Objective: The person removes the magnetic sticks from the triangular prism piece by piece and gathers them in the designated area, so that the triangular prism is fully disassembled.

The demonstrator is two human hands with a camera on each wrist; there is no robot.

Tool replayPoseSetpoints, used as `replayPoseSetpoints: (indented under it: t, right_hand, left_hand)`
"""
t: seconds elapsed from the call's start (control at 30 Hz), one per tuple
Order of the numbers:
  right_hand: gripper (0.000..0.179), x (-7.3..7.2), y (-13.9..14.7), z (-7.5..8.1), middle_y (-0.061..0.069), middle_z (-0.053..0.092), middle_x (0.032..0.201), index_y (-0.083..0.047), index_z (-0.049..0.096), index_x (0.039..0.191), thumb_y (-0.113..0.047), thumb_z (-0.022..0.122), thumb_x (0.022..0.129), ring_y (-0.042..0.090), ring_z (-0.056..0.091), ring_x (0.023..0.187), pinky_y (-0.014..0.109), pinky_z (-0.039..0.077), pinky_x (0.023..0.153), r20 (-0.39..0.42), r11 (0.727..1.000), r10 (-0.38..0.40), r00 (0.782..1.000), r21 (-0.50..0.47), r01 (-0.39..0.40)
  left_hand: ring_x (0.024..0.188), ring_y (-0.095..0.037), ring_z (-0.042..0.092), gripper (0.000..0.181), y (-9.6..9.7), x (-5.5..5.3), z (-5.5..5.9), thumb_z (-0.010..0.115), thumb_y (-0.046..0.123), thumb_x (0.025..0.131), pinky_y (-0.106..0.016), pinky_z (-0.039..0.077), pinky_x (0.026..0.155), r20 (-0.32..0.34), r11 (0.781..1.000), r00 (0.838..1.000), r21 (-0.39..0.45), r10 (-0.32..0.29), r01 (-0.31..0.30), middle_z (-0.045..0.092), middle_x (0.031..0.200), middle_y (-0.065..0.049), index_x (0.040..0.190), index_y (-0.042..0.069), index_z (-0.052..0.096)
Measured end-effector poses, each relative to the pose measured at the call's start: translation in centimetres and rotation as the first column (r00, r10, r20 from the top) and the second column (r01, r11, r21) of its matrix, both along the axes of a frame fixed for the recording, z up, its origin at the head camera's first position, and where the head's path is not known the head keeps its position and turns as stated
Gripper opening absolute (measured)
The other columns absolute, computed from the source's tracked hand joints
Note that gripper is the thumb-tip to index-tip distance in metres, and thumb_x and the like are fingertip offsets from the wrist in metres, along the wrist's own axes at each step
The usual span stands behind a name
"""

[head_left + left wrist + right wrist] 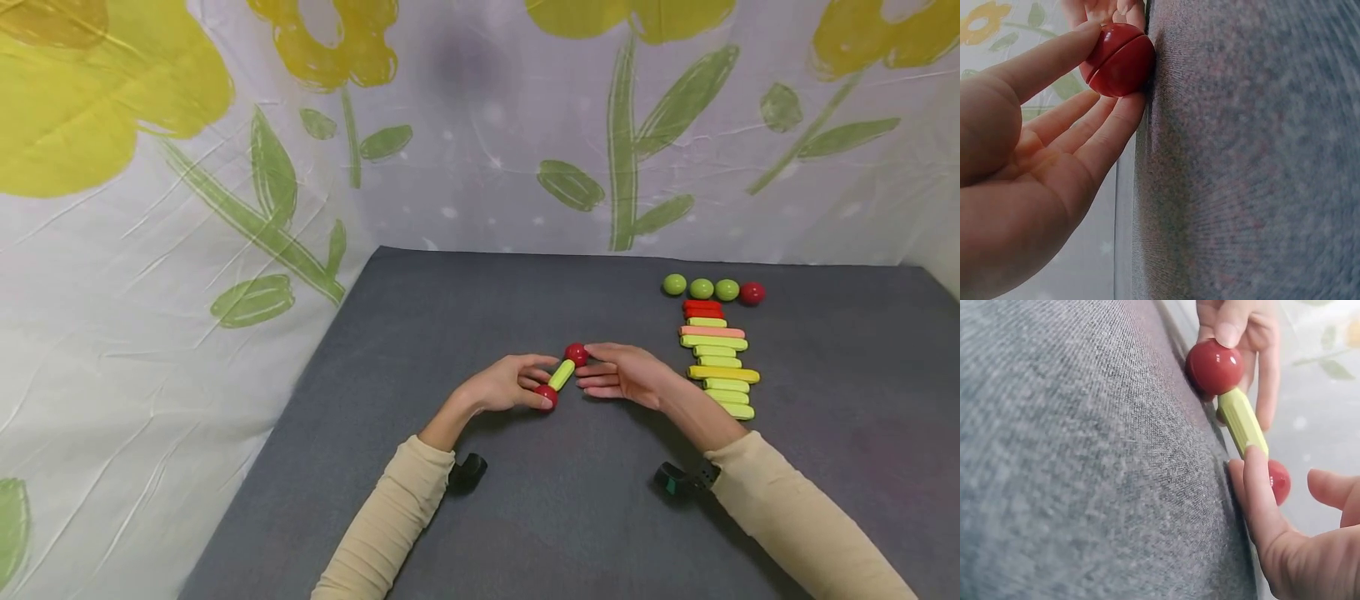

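Note:
A short yellow-green rod [561, 376] joins two red balls on the dark table, one at each end. My left hand [507, 382] holds the nearer red ball [546, 397] between thumb and fingers; the left wrist view shows a seam line around this ball [1121, 60]. Beside the farther red ball [576, 354] is my right hand [628, 374], its fingers extended. In the right wrist view those fingers [1261, 500] partly cover the farther ball [1279, 482] and lie by the end of the rod [1243, 420], while the thumb stands apart from the ball.
To the right lies a column of rods [714, 342], red, pink, yellow and yellow-green, of differing lengths. Behind it sit three green balls [701, 289] and a red ball [752, 293] in a row. A flower-printed cloth [465, 150] hangs past the table's back and left edges.

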State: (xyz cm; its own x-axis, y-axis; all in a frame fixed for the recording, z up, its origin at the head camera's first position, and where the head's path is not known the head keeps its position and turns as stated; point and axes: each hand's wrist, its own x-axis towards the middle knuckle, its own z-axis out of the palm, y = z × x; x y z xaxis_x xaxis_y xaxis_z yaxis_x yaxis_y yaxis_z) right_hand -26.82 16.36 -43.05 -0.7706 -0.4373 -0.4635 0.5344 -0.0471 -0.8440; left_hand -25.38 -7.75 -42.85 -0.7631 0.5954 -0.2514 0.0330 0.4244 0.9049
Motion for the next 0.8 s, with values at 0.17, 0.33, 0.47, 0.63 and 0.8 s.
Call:
replayPoseSetpoints:
  t: [0.17, 0.33, 0.47, 0.63, 0.8]
  right_hand:
    - [0.056, -0.3, -0.6, 0.1, 0.014, 0.061, 0.110, 0.007, 0.024, 0.145, -0.022, 0.047, 0.103, 0.020, 0.065, 0.094, 0.035, 0.052, 0.085, -0.066, 0.996, 0.024, 0.998, 0.084, -0.018]
    - [0.058, -0.4, -0.8, 0.0, 0.015, 0.060, 0.110, 0.008, 0.027, 0.143, -0.021, 0.052, 0.100, 0.021, 0.065, 0.091, 0.035, 0.052, 0.083, -0.096, 0.993, 0.021, 0.995, 0.119, -0.009]
    - [0.061, -0.4, -1.1, -0.1, 0.017, 0.058, 0.115, 0.008, 0.026, 0.142, -0.022, 0.056, 0.099, 0.022, 0.064, 0.095, 0.035, 0.051, 0.086, -0.120, 0.994, 0.021, 0.992, 0.106, -0.009]
    - [0.053, -0.4, -1.5, -0.1, 0.017, 0.056, 0.116, 0.009, 0.030, 0.137, -0.015, 0.057, 0.098, 0.019, 0.064, 0.094, 0.036, 0.049, 0.088, -0.143, 0.996, -0.011, 0.990, 0.086, 0.023]
    - [0.052, -0.4, -1.8, -0.1, 0.020, 0.054, 0.119, 0.010, 0.034, 0.134, -0.010, 0.061, 0.095, 0.015, 0.064, 0.091, 0.035, 0.049, 0.088, -0.198, 0.992, -0.038, 0.979, 0.114, 0.061]
  left_hand:
    - [0.115, -0.024, 0.055, 0.066, 0.0, -0.1, 0.0, 0.074, 0.007, 0.084, -0.031, 0.049, 0.089, 0.005, 1.000, 1.000, -0.004, 0.006, -0.006, 0.052, 0.132, -0.017, 0.143, 0.007, 0.043]
    - [0.114, -0.024, 0.055, 0.066, 0.0, 0.0, 0.1, 0.074, 0.006, 0.084, -0.031, 0.049, 0.088, 0.008, 1.000, 1.000, -0.004, 0.008, -0.008, 0.052, 0.132, -0.017, 0.142, 0.007, 0.044]
    - [0.113, -0.023, 0.056, 0.067, 0.1, 0.2, 0.2, 0.075, 0.004, 0.083, -0.031, 0.049, 0.087, 0.012, 1.000, 1.000, 0.000, 0.008, -0.008, 0.052, 0.132, -0.017, 0.142, 0.006, 0.044]
    - [0.113, -0.024, 0.056, 0.068, 0.1, 0.4, 0.5, 0.074, 0.003, 0.083, -0.031, 0.049, 0.087, 0.022, 1.000, 1.000, 0.009, 0.006, -0.006, 0.052, 0.132, -0.017, 0.143, 0.007, 0.043]
    - [0.113, -0.024, 0.056, 0.069, 0.1, 0.3, 0.4, 0.074, 0.003, 0.083, -0.031, 0.049, 0.087, 0.016, 1.000, 1.000, 0.006, 0.001, -0.001, 0.052, 0.133, -0.017, 0.144, 0.007, 0.042]
